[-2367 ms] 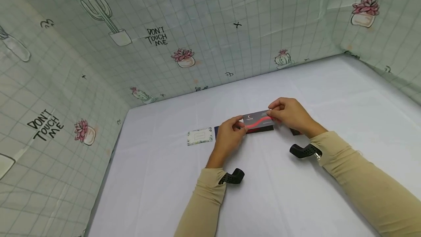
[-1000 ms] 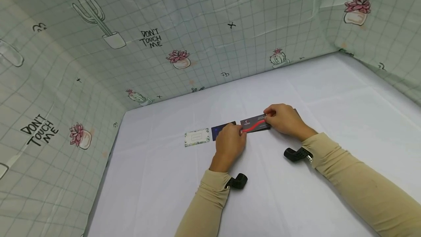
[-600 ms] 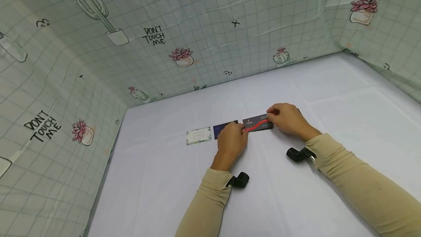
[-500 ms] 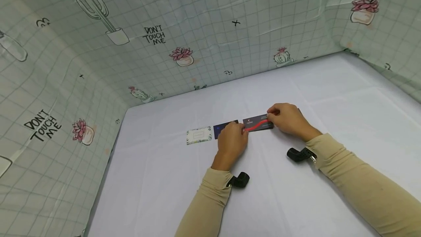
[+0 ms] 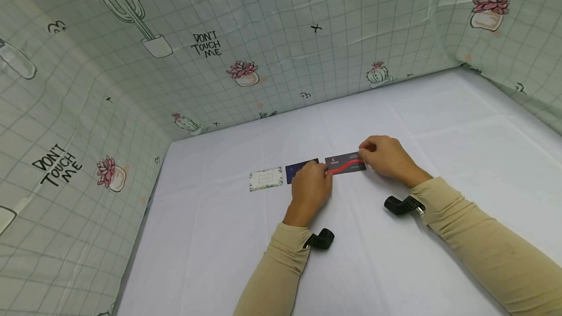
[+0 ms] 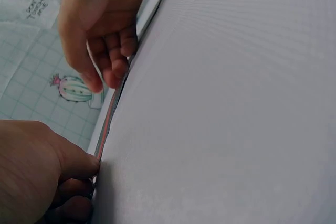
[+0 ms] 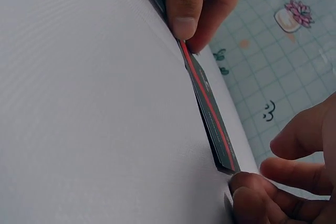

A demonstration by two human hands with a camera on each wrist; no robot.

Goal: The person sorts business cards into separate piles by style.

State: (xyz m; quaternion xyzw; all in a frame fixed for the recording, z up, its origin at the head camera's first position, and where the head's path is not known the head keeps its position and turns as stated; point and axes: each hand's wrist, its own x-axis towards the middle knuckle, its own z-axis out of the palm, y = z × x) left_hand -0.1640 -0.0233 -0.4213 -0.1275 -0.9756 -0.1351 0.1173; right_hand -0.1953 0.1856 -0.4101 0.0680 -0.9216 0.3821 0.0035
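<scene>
A grey business card with a red wavy stripe lies on the white cloth. My left hand pinches its left end, the thumb on the near edge and a finger behind. At the right end, the curled fingers of my right hand touch the card's edge, while the right thumb stands apart from them in the right wrist view. In that view the card's near edge shows a second dark layer under it. A dark blue card is partly covered by my left hand.
Left of the blue card lies a white card with a leafy border. In the right wrist view, a dark edge shows beneath the right fingers. A cloth wall printed with cacti rises behind the white tabletop.
The grey card has come down from above a dark card to lie over it, their edges now lined up. My left hand has shifted slightly right, showing more of the blue card.
</scene>
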